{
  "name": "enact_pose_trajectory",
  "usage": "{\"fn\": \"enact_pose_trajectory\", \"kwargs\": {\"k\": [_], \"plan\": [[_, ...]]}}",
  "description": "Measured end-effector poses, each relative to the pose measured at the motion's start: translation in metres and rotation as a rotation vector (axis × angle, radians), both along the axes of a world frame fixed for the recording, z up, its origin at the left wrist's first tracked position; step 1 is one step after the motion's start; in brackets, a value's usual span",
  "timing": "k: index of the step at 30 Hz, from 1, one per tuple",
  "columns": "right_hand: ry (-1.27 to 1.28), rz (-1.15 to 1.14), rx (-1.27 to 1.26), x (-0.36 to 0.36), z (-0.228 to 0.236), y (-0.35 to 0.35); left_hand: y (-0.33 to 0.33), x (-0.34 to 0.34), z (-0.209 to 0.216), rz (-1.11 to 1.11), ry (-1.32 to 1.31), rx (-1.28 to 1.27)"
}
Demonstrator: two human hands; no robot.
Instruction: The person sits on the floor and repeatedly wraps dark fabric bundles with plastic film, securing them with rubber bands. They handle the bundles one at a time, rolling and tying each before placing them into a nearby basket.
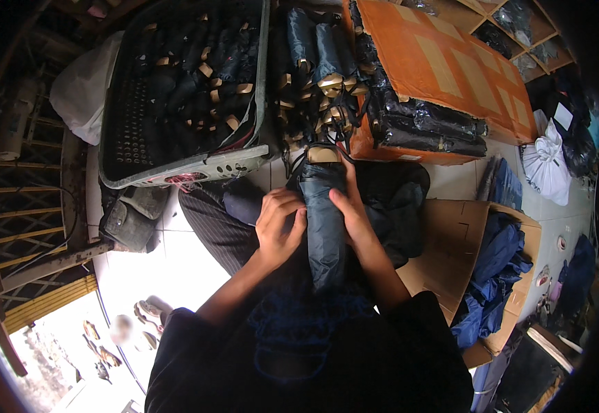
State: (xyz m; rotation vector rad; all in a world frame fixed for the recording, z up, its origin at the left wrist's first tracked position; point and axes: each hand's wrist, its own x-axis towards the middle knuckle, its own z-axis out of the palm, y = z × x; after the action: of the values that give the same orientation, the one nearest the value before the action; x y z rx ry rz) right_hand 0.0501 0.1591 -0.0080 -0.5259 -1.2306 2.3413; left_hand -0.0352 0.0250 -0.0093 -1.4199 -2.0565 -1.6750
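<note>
A folded umbrella [323, 220] in a dark blue-grey cloth sleeve lies lengthwise in front of my chest, its pale tan handle end pointing away from me. My right hand [352, 203] grips it from the right, thumb on top of the sleeve and fingers underneath. On its left side, my left hand [280, 221] is closed, fingers curled and pressed together beside the sleeve. Whether the left fingers pinch the cloth is hidden. A thin dark strap loops around the handle end. Just beyond it, more folded umbrellas [327, 51] with similar handles are piled together.
A dark plastic crate [186, 172] full of folded umbrellas stands at the far left. An orange-taped carton [444, 58] with plastic-wrapped umbrellas is at the far right. An open cardboard box [444, 237] holds blue cloth [492, 268] on the right. Beyond lies a white bag [547, 162].
</note>
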Motion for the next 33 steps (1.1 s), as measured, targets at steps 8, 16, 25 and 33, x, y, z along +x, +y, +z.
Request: {"fn": "enact_pose_trajectory", "kwargs": {"k": [8, 16, 25, 33], "plan": [[0.044, 0.166, 0.216, 0.002, -0.01, 0.015, 0.008, 0.005, -0.005, -0.016, -0.216, -0.054], [-0.013, 0.132, 0.194, -0.001, -0.008, 0.012, 0.003, -0.001, -0.002, -0.024, -0.215, -0.077], [-0.073, 0.066, 0.057, 0.012, -0.022, -0.003, 0.001, 0.021, -0.006, 0.064, -0.27, -0.029], [-0.058, 0.193, 0.297, 0.012, -0.004, 0.017, 0.01, 0.007, 0.007, -0.082, -0.096, -0.056]]}}
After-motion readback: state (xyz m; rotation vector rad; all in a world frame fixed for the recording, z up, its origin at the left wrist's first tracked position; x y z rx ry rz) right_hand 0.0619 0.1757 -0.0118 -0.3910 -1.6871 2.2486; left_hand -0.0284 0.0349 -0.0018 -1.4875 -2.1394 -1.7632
